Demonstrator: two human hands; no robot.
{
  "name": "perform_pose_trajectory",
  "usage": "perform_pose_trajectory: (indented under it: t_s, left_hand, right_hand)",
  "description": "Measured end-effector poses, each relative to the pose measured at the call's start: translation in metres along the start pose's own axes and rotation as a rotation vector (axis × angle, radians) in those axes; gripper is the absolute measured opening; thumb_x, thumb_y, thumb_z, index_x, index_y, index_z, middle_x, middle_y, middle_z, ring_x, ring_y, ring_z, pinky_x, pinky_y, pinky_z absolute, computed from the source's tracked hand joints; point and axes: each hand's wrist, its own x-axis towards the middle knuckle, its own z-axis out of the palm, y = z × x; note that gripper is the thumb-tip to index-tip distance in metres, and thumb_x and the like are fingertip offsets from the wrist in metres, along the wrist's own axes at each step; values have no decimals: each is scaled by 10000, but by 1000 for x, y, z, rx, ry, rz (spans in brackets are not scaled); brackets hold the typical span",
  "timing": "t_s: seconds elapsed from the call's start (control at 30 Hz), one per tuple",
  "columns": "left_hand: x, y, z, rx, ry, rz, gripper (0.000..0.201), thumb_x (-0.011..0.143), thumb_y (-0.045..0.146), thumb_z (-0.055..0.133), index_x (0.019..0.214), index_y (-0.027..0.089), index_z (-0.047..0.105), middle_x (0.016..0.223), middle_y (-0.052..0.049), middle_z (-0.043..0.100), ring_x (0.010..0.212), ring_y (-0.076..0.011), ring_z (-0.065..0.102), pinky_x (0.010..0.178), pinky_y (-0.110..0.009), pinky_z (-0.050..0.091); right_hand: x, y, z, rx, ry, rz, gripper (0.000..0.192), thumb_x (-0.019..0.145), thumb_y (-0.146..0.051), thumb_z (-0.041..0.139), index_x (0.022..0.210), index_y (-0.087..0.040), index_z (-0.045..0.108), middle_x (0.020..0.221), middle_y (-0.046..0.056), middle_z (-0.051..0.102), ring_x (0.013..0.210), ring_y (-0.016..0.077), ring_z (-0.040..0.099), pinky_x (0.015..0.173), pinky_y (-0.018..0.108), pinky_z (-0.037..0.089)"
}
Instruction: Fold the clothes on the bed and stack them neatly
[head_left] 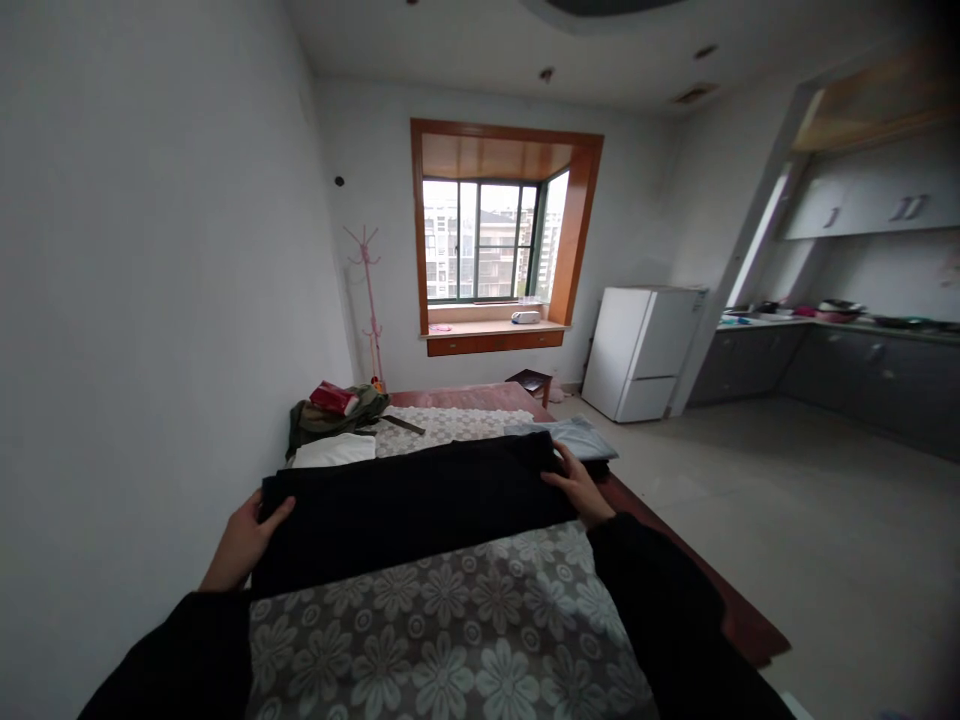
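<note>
A dark navy garment [412, 510] lies spread flat across a bed covered with a floral lace cloth [450, 640]. My left hand [244, 545] grips the garment's left edge, thumb on top. My right hand [577, 485] holds its far right corner, fingers curled over the fabric. Both my arms are in black sleeves. A folded light blue-grey cloth [574, 436] lies just beyond my right hand. A white folded item [334, 450] lies past the garment's left end.
An olive bag [330, 418] with a red packet [334, 398] on it sits at the bed's far left. A white wall runs close along the left. A white fridge [641, 352], kitchen counter [840, 325], pink coat stand [367, 300] and window [487, 240] stand beyond.
</note>
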Motion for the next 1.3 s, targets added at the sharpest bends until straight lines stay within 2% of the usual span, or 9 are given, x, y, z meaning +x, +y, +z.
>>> perform_pose_trajectory:
  t_s: [0.1,0.27,0.5,0.7,0.83,0.97,1.17,1.23,1.3]
  left_hand:
    - [30,-10,31,142,-55,-4,536,786,490,602,1200,149,601,1113,-113,758,1077,-280,695,911,-367,560]
    - [36,-44,80,255,-112,-42,330,720,262,645,1038,174,646,1009,-95,768,1057,-270,704,879,-337,549]
    - [57,-59,90,381,-92,-31,257,807,231,598,1047,155,646,978,-92,735,1032,-264,677,901,-362,502]
    - [62,-60,93,387,-77,29,82,755,144,590,818,192,611,918,-61,701,965,-229,663,921,-356,481]
    - [56,-55,83,303,-106,93,73,749,202,540,810,221,576,931,-70,713,974,-251,676,923,-363,499]
    - [33,-48,44,184,-208,166,174,747,370,588,844,225,590,921,-55,728,948,-255,691,908,-361,528]
    - [-5,-62,-29,-49,-787,59,403,702,529,700,952,215,660,821,-16,721,830,-242,693,775,-330,549]
    - [4,-67,-26,52,-753,-14,502,751,630,602,1009,204,671,800,-24,728,801,-243,703,754,-337,555]
    - [21,-71,-4,195,-563,-62,548,797,663,493,1014,191,669,853,-51,743,839,-257,715,762,-348,561]
  right_hand:
    - [31,30,20,-475,-85,32,798,739,-138,535,1509,-186,335,1300,101,634,1201,245,589,1029,390,457]
    - [40,78,55,-849,-125,122,597,724,-47,541,1314,-135,565,1341,178,563,1218,281,550,1039,368,398]
    - [66,91,74,-1088,-211,163,377,780,-40,545,1096,-197,677,1198,130,625,1088,281,614,912,378,441]
    - [69,84,70,-1142,-173,110,275,801,-45,525,972,-190,685,1160,131,629,977,248,639,857,356,441]
    - [57,72,56,-1070,-166,-1,238,833,-104,549,1028,-178,665,1155,126,647,1103,259,581,957,347,411]
    - [26,58,17,-912,-244,-101,178,869,-204,567,1015,-191,669,1063,80,701,1031,239,604,937,337,448]
    - [-23,42,-45,-433,-547,-14,366,955,-481,510,876,-168,683,718,33,692,693,193,640,683,285,488]
    - [-17,41,-39,-536,-475,85,436,978,-508,438,898,-159,688,641,23,668,619,185,630,628,275,475]
    - [-1,45,-18,-719,-352,155,383,968,-465,459,954,-168,700,698,36,699,671,196,660,649,274,478]
